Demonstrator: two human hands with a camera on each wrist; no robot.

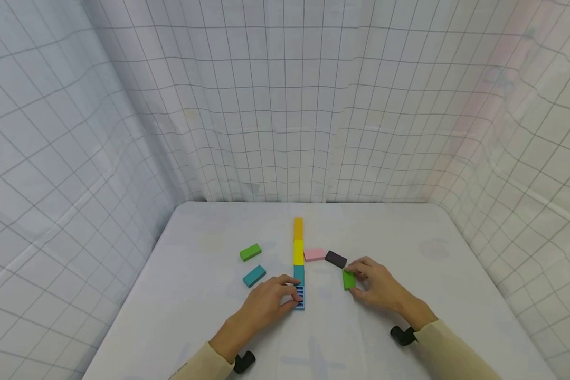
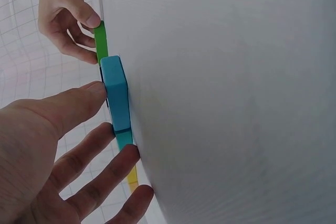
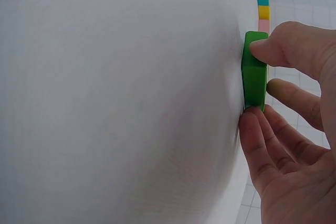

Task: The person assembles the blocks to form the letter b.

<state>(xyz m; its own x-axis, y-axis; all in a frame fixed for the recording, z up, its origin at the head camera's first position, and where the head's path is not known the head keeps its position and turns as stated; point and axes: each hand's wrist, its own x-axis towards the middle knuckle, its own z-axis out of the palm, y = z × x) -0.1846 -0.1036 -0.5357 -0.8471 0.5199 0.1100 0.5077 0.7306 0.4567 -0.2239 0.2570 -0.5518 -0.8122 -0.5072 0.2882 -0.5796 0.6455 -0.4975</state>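
Head view alone shows slots atop the blue block, lower centre, fingers of the left hand touching it, spread apart; right wrist view details a smooth green block, right of centre, clamped by the right hand.

Left hand fingers spread; right hand pinching.

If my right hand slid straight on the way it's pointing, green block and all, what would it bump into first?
Probably the black block, just ahead and to the left of your right hand and the green block it pinches, though depth is hard to judge.
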